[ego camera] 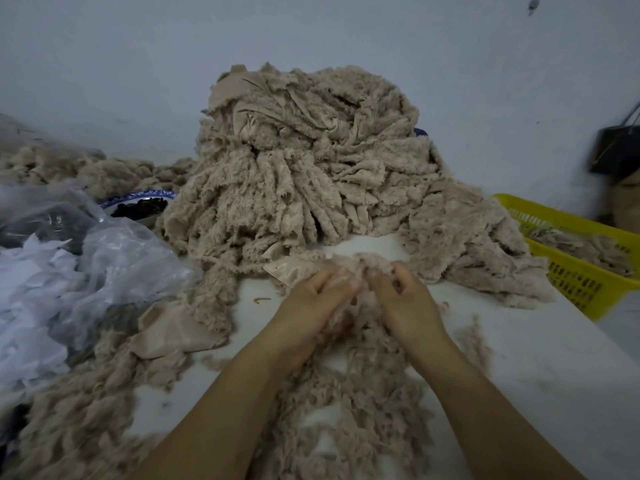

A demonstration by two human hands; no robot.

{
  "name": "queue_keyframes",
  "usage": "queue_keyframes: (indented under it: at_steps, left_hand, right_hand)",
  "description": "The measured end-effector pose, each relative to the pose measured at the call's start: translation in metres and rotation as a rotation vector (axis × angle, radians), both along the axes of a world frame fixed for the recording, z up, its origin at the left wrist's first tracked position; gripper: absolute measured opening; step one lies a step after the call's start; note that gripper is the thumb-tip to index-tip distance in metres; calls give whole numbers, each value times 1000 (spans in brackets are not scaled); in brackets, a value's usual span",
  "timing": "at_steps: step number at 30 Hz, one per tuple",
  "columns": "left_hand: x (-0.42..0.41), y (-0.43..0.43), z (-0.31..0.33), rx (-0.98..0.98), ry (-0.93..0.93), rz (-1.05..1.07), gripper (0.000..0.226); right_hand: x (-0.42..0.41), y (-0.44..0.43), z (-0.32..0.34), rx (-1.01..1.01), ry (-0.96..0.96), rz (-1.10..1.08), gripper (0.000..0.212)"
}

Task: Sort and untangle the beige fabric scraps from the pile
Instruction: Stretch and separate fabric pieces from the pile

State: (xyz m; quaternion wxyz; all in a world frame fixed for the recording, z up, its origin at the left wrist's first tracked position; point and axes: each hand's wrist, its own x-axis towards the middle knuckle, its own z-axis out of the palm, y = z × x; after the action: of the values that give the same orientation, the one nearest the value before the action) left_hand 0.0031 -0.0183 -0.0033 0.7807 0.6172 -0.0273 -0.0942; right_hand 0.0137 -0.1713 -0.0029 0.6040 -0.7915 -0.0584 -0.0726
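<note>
Rising against the wall at the far edge of the worktop, the pile of beige fabric scraps looked barely reduced, so the sorting seemed to be at an early stage. Loose tufts lay spread along the near edge under the forearms. A yellow basket at the right edge held a few beige pieces, probably those already sorted. The step in hand appeared to be teasing one tangled scrap apart, just in front of the pile's foot near the middle of the worktop. The next move likely called for a gentle pull outward with both hands, freeing the piece without dragging more down from the pile.

Both arms reached forward from the near edge. The left hand and right hand sat close together, backs up, their fingers curled into the scrap and pinching it from either side.
</note>
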Motion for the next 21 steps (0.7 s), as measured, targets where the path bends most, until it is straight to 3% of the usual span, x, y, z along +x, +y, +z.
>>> queue_keyframes:
  at_steps: [1,3,6,10,11,14,15,18,21]
  left_hand:
    - [1,1,0,-11,-8,18,36]
    - [3,4,0,-79,-6,66,24]
    - [5,7,0,-155,39,88,21]
    - [1,1,-1,39,10,65,31]
    - [0,-2,-1,62,-4,50,31]
    - [-5,-11,-1,84,6,-68,64]
    - [-6,-13,-1,82,10,-92,62]
    - [-7,-14,-2,58,-32,9,21]
    - [-3,-11,-1,30,-107,156,22]
  right_hand:
    - [1,-3,1,82,30,-45,32]
    - [4,-8,2,330,128,-41,15]
    - [7,-7,2,644,292,21,21]
    - [7,-4,7,849,380,73,42]
    - [7,-4,8,865,369,79,43]
    - [7,-4,6,864,353,100,48]
    - [6,-3,6,839,339,122,45]
    - [8,-1,0,691,206,151,27]
    - [6,1,-3,437,136,129,29]
